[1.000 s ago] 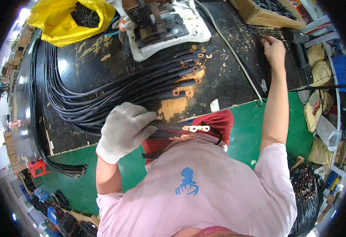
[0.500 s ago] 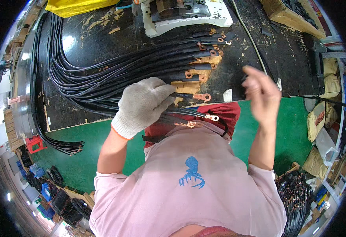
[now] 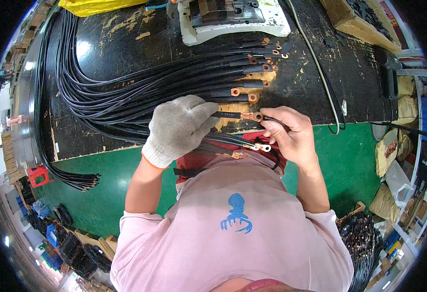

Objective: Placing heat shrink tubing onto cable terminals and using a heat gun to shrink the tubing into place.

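Note:
My left hand (image 3: 179, 124), in a grey knitted glove, is closed round a black cable (image 3: 229, 115) near its end. A copper ring lug (image 3: 251, 116) sits on that cable's end and points right. My bare right hand (image 3: 291, 130) pinches a short black sleeve (image 3: 272, 119), whose left end meets the lug's ring. Below, several more cables with copper lugs (image 3: 263, 147) reach over my lap. Beyond my hands, a bundle of black cables (image 3: 126, 92) curves across the bench, its lugged ends (image 3: 252, 98) lying to the right, many with black sleeves behind the rings.
The worn black bench (image 3: 311, 73) carries a white-based machine (image 3: 235, 27) at the back. A yellow bin (image 3: 101, 6) stands back left, a wooden box of black pieces (image 3: 364, 22) back right. A pale cord (image 3: 315, 58) hangs over the front edge. A red stool (image 3: 39, 176) stands left.
My right hand has come left and down from over the bench to the lug held out by my left hand, and a black sleeve now shows in its fingers. My left hand keeps its grip.

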A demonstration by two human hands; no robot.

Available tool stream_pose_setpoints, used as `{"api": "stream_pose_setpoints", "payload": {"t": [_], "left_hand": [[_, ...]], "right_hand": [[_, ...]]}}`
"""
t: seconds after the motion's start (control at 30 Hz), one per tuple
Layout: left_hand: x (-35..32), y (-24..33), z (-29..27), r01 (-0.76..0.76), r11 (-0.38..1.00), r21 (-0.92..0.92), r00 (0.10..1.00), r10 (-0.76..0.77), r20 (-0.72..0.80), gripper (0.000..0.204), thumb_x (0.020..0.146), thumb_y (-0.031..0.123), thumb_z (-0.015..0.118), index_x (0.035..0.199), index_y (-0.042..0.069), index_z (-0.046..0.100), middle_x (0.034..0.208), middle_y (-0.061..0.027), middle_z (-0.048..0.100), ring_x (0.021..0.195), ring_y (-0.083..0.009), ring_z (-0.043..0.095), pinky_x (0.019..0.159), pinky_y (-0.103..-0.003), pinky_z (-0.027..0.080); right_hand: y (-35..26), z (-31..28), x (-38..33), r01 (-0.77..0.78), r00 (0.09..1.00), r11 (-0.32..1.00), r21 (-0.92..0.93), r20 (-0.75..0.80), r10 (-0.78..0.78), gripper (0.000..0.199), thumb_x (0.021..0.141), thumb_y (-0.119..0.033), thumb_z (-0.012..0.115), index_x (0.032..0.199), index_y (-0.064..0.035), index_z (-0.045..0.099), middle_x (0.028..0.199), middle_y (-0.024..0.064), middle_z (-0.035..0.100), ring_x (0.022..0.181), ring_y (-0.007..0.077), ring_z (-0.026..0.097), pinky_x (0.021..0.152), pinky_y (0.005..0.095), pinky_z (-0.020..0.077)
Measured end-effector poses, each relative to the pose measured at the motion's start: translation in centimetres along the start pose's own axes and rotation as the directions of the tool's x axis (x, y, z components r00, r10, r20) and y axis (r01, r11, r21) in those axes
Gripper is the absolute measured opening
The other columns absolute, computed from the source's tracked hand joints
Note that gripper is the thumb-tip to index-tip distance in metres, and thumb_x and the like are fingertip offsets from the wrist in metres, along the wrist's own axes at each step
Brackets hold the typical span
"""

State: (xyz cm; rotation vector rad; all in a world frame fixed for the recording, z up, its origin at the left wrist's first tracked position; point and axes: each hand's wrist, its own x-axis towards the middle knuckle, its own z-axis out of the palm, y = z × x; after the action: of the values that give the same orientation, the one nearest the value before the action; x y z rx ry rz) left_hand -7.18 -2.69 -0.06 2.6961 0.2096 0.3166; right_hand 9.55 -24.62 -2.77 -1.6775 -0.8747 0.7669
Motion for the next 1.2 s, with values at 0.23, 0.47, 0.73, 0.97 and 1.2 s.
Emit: {"api": "stream_pose_setpoints", "payload": {"t": [0.23,0.47,0.73,0.97,1.2], "left_hand": [[-0.2,-0.3,0.2,-0.023,1.0,0.003,0.999,0.023,-0.026,0.019,0.085,0.025,0.072,0.097,0.01,0.074,0.085,-0.0083,0.069,0.076,-0.0283,0.069,0.062,-0.039,0.054],[0.0,-0.4,0.2,-0.026,1.0,-0.001,0.999,0.026,-0.027,0.019,0.085,0.025,0.072,0.099,0.011,0.073,0.086,-0.0076,0.069,0.076,-0.0283,0.069,0.061,-0.039,0.055],[-0.1,-0.7,0.4,-0.028,1.0,0.001,0.998,0.028,-0.059,0.021,0.083,0.023,0.074,0.1,0.011,0.072,0.085,-0.0079,0.069,0.073,-0.0288,0.069,0.059,-0.039,0.054],[-0.2,-0.8,0.7,-0.06,0.998,0.011,0.995,0.061,-0.078,0.022,0.085,0.027,0.073,0.102,0.014,0.071,0.086,-0.0048,0.069,0.077,-0.025,0.07,0.06,-0.037,0.055],[-0.5,-0.9,0.4,-0.045,0.999,-0.028,0.995,0.043,-0.089,0.027,0.079,0.021,0.077,0.104,0.01,0.072,0.085,-0.0093,0.069,0.074,-0.0297,0.069,0.06,-0.04,0.054]], "right_hand": [[0.0,2.0,1.6,0.274,0.962,0.948,-0.162,0.045,-0.27,0.031,0.087,-0.009,0.075,0.116,0.0008,0.068,0.096,0.017,0.069,0.081,0.0298,0.071,0.067,0.0345,0.0543],[-0.8,1.1,1.7,0.053,0.992,0.988,0.144,0.108,-0.069,0.029,0.092,-0.003,0.071,0.12,0.0039,0.067,0.097,0.0128,0.069,0.072,0.0144,0.071,0.061,0.0263,0.0559],[-0.8,0.9,3.0,0.286,0.957,0.948,-0.141,0.095,-0.274,0.028,0.092,-0.003,0.071,0.119,0.0025,0.068,0.098,0.0131,0.07,0.075,0.0152,0.072,0.057,0.0242,0.0569],[-0.3,2.1,2.5,0.312,0.95,0.95,-0.013,0.022,-0.312,0.029,0.09,0.0,0.072,0.119,0.0034,0.068,0.095,0.0132,0.069,0.073,0.0132,0.072,0.056,0.0244,0.0554],[-1.6,1.7,2.7,0.168,0.98,0.982,0.084,0.098,-0.176,0.028,0.093,0.0,0.069,0.119,0.0062,0.067,0.1,0.0152,0.069,0.077,0.0155,0.073,0.057,0.0233,0.0586]]}}
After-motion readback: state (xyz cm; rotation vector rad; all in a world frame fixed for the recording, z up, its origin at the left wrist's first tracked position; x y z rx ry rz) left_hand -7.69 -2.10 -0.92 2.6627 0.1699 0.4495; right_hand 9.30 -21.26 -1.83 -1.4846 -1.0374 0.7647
